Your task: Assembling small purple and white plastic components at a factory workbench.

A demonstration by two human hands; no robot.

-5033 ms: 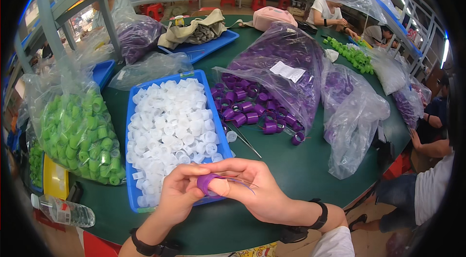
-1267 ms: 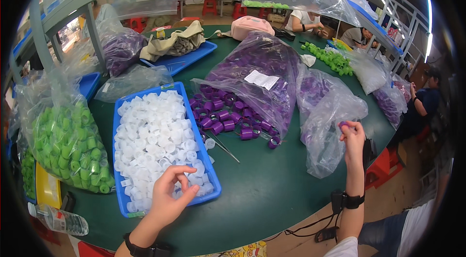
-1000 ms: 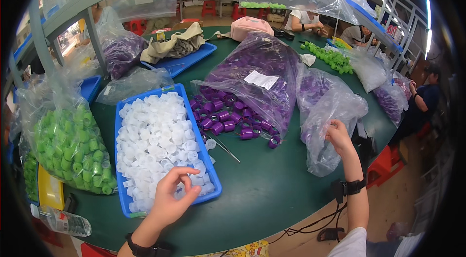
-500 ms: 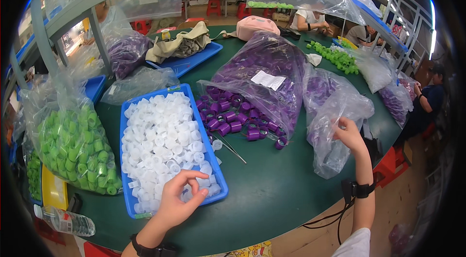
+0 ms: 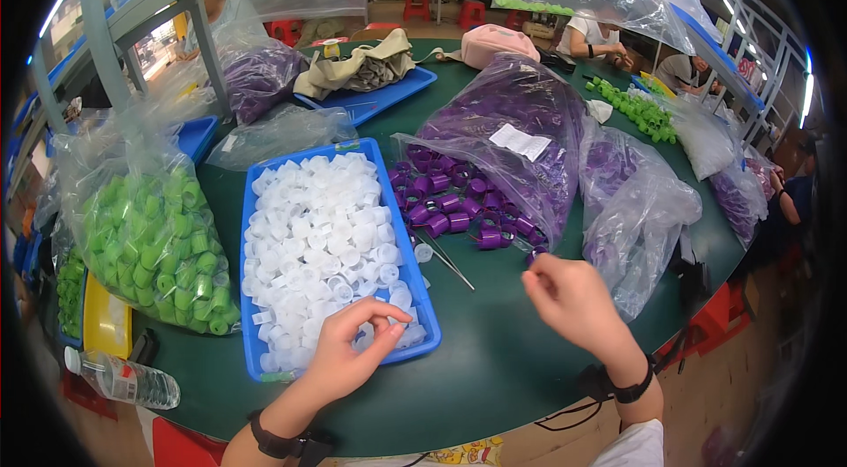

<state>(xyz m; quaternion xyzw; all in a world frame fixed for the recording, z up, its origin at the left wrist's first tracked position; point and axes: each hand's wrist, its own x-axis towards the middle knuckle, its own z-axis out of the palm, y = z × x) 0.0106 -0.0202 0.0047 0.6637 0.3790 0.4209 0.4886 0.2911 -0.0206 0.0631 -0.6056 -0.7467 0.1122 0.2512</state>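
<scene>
Just right of the blue rectangular plastic tray (image 5: 421, 294), loose purple plastic rings (image 5: 459, 222) could scatter if the right hand (image 5: 575, 306), its grip hidden, knocks them; the left hand (image 5: 347, 352), fingers slightly parted over the tray's near end, might drag white translucent cups (image 5: 319, 229) out.

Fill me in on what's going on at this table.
Two bare hands are at work over a green table. The left hand, half-curled, is over the near end of a blue tray full of white pieces. The right hand is at the near edge of loose purple pieces, by a clear bag holding more; whether it grips one can't be told.
</scene>
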